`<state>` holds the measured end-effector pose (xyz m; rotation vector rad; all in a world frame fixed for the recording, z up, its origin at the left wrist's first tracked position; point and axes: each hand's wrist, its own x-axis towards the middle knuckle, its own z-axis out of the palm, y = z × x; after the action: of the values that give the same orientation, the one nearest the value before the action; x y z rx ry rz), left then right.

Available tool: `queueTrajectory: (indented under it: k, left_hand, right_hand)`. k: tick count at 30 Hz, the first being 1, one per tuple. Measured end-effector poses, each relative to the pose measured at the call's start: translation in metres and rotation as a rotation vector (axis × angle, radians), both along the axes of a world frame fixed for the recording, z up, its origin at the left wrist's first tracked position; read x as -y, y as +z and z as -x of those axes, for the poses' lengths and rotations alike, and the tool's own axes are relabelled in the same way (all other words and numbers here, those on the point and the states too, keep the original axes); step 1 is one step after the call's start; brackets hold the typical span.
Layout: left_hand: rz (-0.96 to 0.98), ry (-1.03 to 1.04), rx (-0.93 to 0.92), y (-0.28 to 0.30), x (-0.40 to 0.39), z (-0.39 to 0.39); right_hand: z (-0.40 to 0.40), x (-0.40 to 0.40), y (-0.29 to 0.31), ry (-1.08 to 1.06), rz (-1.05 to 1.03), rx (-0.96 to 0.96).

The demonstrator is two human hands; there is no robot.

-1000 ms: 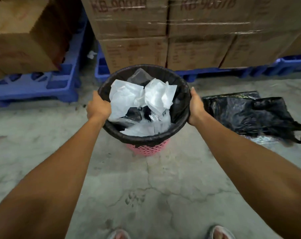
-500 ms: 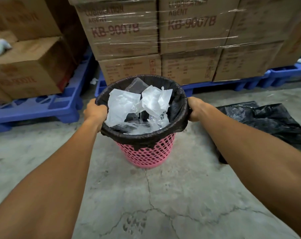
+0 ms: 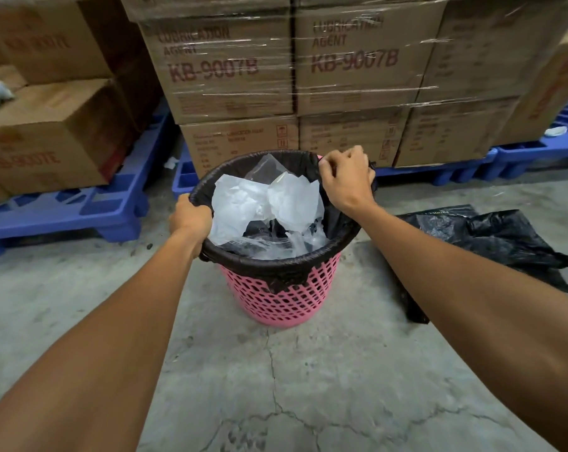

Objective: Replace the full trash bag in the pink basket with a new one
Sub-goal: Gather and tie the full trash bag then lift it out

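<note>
A pink mesh basket [image 3: 282, 301] stands on the concrete floor in the middle of the view. A black trash bag [image 3: 276, 262] lines it, folded over the rim and filled with crumpled white paper and clear plastic [image 3: 263, 207]. My left hand [image 3: 189, 218] grips the bag's edge at the left rim. My right hand [image 3: 346, 181] pinches the bag's edge at the far right rim, where the pink rim shows bare. A second black bag [image 3: 501, 236] lies flat on the floor to the right of the basket.
Shrink-wrapped cardboard boxes [image 3: 285, 70] are stacked on blue pallets [image 3: 80, 210] right behind the basket and to the left. The cracked concrete floor [image 3: 292, 386] stretches in front of the basket.
My right hand has moved from the right side of the rim to its far right edge and lifted the bag's fold there. The view has tilted upward.
</note>
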<state>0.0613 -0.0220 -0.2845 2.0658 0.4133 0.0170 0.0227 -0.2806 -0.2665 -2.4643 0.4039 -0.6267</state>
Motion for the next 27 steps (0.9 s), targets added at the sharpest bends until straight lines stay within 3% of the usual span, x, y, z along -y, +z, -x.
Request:
queueTrajectory:
  k: [3,5,8,10,12,17,19,23,25,27]
  left_hand:
    - [-0.026,0.002,-0.019,-0.002,-0.001,0.0]
    - [-0.085,0.007,-0.022,-0.004,0.0,-0.002]
    - [-0.511,-0.056,0.133,0.0,0.005,0.003]
    - [-0.768,-0.211,0.366,0.004,0.011,0.005]
    - [-0.901,-0.426,0.474,0.005,0.02,0.005]
    - [-1.018,-0.825,0.22,-0.004,0.045,0.006]
    - [-1.067,-0.923,0.05,-0.008,0.051,0.008]
    - [-1.138,-1.015,-0.228,-0.014,0.052,0.008]
    - [-1.128,-1.019,-0.291,-0.014,0.053,0.008]
    - [-1.111,-1.011,-0.259,-0.009,0.053,0.007]
  right_hand:
    - [-0.002,0.001,0.001,-0.112,-0.191,-0.006]
    - [-0.002,0.004,0.002,-0.259,-0.175,-0.069]
    - [0.001,0.012,0.004,-0.314,0.046,-0.258]
    - [0.001,0.015,0.003,-0.298,0.087,-0.329]
    - [0.001,0.016,-0.001,-0.311,0.14,-0.322]
    - [-0.003,0.013,0.005,-0.291,0.234,-0.127]
    - [-0.004,0.007,0.017,-0.194,0.102,-0.117]
    - [-0.013,-0.017,0.041,0.143,-0.391,-0.135]
    - [-0.011,-0.029,0.048,0.346,-0.63,-0.243]
    - [-0.012,-0.032,0.041,0.434,-0.699,-0.348]
